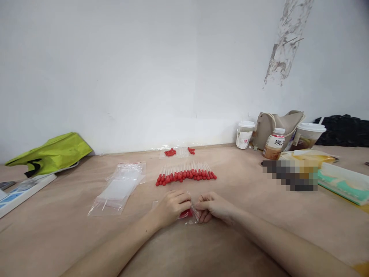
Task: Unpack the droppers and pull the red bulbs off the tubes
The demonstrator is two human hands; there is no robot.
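Observation:
Close in front of me, a small clear plastic bag (190,221) with something red inside lies between my two hands. My left hand (174,207) is closed over the bag's left part, fingers bent, and hides much of it. At the bag's right edge, my right hand (210,207) pinches the plastic between thumb and fingers. Just beyond them lies a row of thin pale sticks with red tips (187,175), red ends toward me. To the left is a stack of flat clear bags (119,188).
Near the wall lie clear bags with red pieces (170,152). A yellow-green bag (52,152) and a power strip (25,194) are at left. At right stand a paper cup (245,135), a bottle (273,145), a beige handbag (263,129), a drink cup (307,136) and a tissue pack (344,181).

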